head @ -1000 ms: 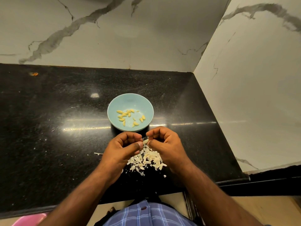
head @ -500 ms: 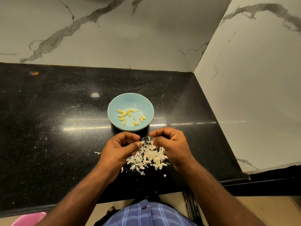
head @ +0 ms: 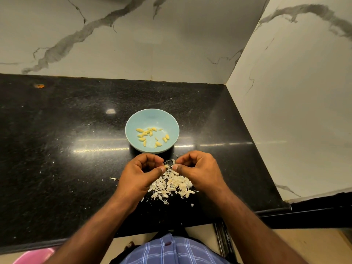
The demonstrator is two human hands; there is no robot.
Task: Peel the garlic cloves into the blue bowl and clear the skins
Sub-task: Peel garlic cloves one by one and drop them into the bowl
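Blue bowl (head: 172,121) with peeled cloves (head: 150,137) sits just beyond my hands; from the head view, my left hand (head: 140,175) and right hand (head: 198,171) both curl fingertips onto one small garlic clove (head: 167,166), pinched between them above the skin pile (head: 171,184). I judge the clove's long axis runs hand to hand, both equally near, the bowl straight ahead for the drop.

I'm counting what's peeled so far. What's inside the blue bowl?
The blue bowl holds a scatter of peeled yellow garlic cloves on its floor, uncovered. No skins show inside. Some cloves overlap, so an exact count is uncertain.
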